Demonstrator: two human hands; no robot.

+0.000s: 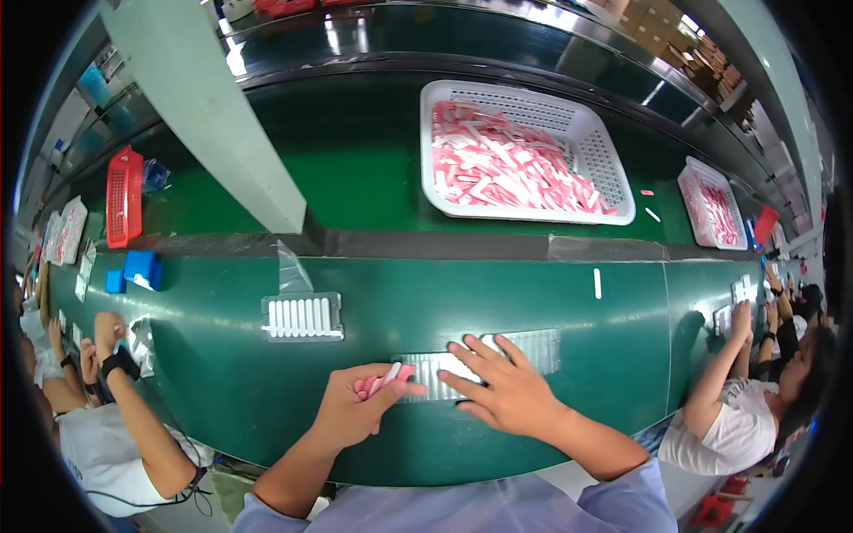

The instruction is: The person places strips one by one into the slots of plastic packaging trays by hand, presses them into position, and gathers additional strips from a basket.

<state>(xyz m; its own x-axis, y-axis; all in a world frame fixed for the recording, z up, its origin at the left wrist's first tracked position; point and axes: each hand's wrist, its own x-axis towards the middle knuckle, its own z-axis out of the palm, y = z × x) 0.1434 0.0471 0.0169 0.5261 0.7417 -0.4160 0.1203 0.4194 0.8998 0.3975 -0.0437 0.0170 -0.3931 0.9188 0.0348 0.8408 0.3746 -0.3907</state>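
Note:
In my left hand, fingers closed, is a small bunch of pink-and-white strips with rounded ends. My right hand lies open with its fingers spread over a clear plastic slotted tray, hiding part of it. More of the clear slotted plastic shows beyond my right fingers; I cannot tell whether it is one tray or two. Whether a strip lies under my right hand is hidden. Farther left, a clear tray holds a row of several white strips, apart from both hands.
A white basket heaped with pink and white strips stands on the raised far surface. One loose white strip lies on the green table. Blue boxes, a red basket and a slanting post are leftward. Co-workers sit on both sides.

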